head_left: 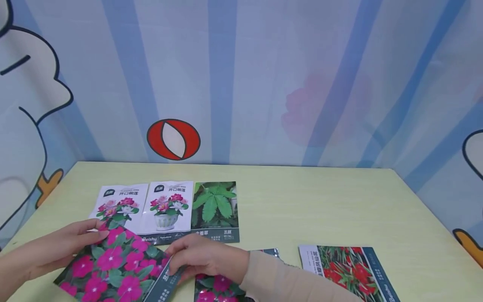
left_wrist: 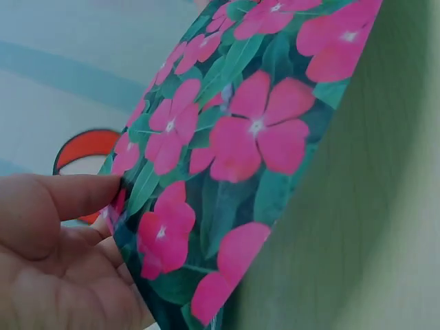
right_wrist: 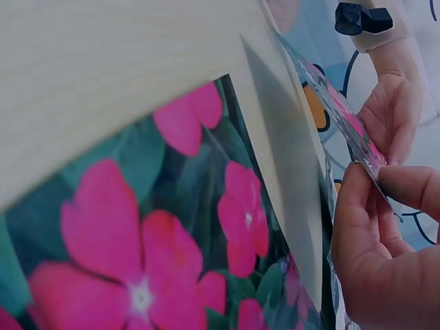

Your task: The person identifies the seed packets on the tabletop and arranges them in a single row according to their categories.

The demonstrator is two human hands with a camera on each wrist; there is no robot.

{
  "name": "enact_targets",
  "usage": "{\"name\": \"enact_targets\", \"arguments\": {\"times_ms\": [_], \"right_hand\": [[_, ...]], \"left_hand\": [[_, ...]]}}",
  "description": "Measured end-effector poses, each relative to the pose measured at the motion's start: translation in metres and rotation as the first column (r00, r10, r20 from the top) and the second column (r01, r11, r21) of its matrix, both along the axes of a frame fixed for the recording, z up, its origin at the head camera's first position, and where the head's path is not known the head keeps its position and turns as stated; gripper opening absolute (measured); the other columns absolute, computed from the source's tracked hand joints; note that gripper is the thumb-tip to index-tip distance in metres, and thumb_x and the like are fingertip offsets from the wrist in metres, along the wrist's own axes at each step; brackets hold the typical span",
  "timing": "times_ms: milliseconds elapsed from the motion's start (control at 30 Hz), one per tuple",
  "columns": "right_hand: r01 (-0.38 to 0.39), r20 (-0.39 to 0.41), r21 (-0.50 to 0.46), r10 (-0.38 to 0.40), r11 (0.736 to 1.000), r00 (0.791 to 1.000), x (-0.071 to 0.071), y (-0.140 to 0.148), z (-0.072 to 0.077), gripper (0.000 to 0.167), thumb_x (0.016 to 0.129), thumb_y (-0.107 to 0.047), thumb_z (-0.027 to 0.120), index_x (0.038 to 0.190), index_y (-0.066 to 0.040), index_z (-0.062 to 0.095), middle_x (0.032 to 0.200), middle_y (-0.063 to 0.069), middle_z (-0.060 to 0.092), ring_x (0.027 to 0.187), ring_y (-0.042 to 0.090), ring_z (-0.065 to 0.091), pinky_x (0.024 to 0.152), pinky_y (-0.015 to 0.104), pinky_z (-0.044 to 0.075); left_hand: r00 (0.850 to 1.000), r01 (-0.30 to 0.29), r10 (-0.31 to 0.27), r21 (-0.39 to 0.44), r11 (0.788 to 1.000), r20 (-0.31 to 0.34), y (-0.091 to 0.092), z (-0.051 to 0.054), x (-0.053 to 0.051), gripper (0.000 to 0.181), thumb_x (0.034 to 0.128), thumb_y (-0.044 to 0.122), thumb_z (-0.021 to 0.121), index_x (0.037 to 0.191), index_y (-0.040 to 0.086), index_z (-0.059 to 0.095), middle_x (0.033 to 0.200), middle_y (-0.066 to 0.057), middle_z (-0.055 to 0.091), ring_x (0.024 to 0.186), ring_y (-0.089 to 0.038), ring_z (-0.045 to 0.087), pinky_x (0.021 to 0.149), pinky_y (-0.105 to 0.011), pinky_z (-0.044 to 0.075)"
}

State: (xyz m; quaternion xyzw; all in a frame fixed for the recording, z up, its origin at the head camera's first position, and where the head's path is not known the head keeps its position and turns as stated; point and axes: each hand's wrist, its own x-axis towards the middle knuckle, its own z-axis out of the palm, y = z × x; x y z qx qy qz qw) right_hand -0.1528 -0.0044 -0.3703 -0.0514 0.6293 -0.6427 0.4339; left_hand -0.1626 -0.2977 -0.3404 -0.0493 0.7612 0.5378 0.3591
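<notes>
Both hands hold a seed packet printed with pink flowers (head_left: 117, 264), tilted up above the near left of the table. My left hand (head_left: 62, 249) pinches its left edge between thumb and fingers, as the left wrist view also shows. My right hand (head_left: 207, 256) pinches the dark band at its right end; thumb and finger (right_wrist: 354, 227) meet on that edge in the right wrist view. A second pink-flower packet (head_left: 219, 289) lies on the table below my right wrist, partly covered by the hand and sleeve.
Behind the hands, two white packets with potted flowers (head_left: 122, 201) (head_left: 170, 199) and a green-leaf packet (head_left: 215, 205) lie in a row. A red-flower packet (head_left: 351, 268) lies at the right. A printed curtain (head_left: 256, 84) rises behind the pale table (head_left: 320, 201).
</notes>
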Motion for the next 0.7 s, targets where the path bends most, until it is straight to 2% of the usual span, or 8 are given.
{"name": "enact_targets", "arguments": {"times_ms": [133, 200, 267, 467, 633, 700], "right_hand": [[-0.012, -0.029, 0.001, 0.012, 1.0, 1.0, -0.003, 0.001, 0.0, 0.032, 0.074, 0.014, 0.056, 0.103, 0.005, 0.064, 0.08, 0.005, 0.063, 0.076, 0.018, 0.065, 0.073, 0.034, 0.055], [-0.021, -0.035, -0.006, 0.02, 1.0, 0.999, -0.004, 0.003, 0.001, 0.035, 0.074, 0.014, 0.056, 0.107, 0.003, 0.064, 0.081, 0.006, 0.064, 0.078, 0.02, 0.066, 0.074, 0.034, 0.055], [-0.025, -0.043, -0.019, 0.024, 1.0, 0.999, -0.005, 0.005, 0.001, 0.038, 0.074, 0.016, 0.056, 0.109, 0.003, 0.063, 0.083, 0.007, 0.065, 0.077, 0.02, 0.066, 0.073, 0.034, 0.055], [-0.037, -0.075, -0.049, 0.033, 0.998, 0.997, -0.009, 0.013, 0.004, 0.042, 0.075, 0.016, 0.056, 0.115, 0.004, 0.061, 0.097, 0.016, 0.068, 0.074, 0.018, 0.066, 0.073, 0.033, 0.055], [0.004, -0.088, -0.051, -0.008, 0.999, 0.996, -0.014, 0.02, 0.004, 0.045, 0.076, 0.016, 0.056, 0.119, 0.005, 0.057, 0.103, 0.016, 0.066, 0.08, 0.021, 0.066, 0.076, 0.034, 0.054], [0.036, -0.075, -0.055, -0.04, 0.998, 0.996, -0.017, 0.023, 0.004, 0.048, 0.076, 0.016, 0.057, 0.124, 0.006, 0.053, 0.106, 0.016, 0.065, 0.085, 0.023, 0.066, 0.079, 0.035, 0.054]], "left_hand": [[0.999, 0.035, -0.033, 0.044, 0.998, -0.042, 0.02, 0.003, -0.003, 0.044, 0.0982, 0.029, 0.047, 0.125, -0.003, 0.036, 0.114, -0.007, 0.057, 0.099, -0.019, 0.057, 0.088, -0.041, 0.049], [0.998, 0.035, -0.034, 0.025, 0.999, -0.059, 0.029, 0.004, -0.006, 0.051, 0.0975, 0.03, 0.048, 0.131, -0.004, 0.032, 0.116, -0.009, 0.055, 0.101, -0.018, 0.055, 0.089, -0.041, 0.048], [0.997, 0.038, -0.036, 0.027, 0.999, -0.074, 0.036, 0.004, -0.008, 0.049, 0.0973, 0.029, 0.049, 0.13, -0.004, 0.034, 0.115, -0.008, 0.055, 0.1, -0.018, 0.055, 0.089, -0.04, 0.049], [0.996, 0.042, -0.037, 0.063, 0.997, -0.086, 0.045, 0.005, -0.012, 0.024, 0.0977, 0.026, 0.049, 0.107, 0.003, 0.047, 0.104, -0.004, 0.06, 0.094, -0.016, 0.056, 0.084, -0.035, 0.049], [0.989, 0.032, -0.034, -0.017, 0.999, -0.144, 0.046, 0.004, -0.015, 0.025, 0.0959, 0.03, 0.052, 0.097, 0.006, 0.051, 0.101, -0.004, 0.059, 0.091, -0.017, 0.055, 0.078, -0.035, 0.048], [0.987, -0.002, -0.008, -0.061, 0.998, -0.158, 0.044, 0.003, -0.016, 0.027, 0.0943, 0.033, 0.054, 0.098, 0.007, 0.052, 0.101, -0.004, 0.056, 0.091, -0.018, 0.053, 0.076, -0.035, 0.048]]}}
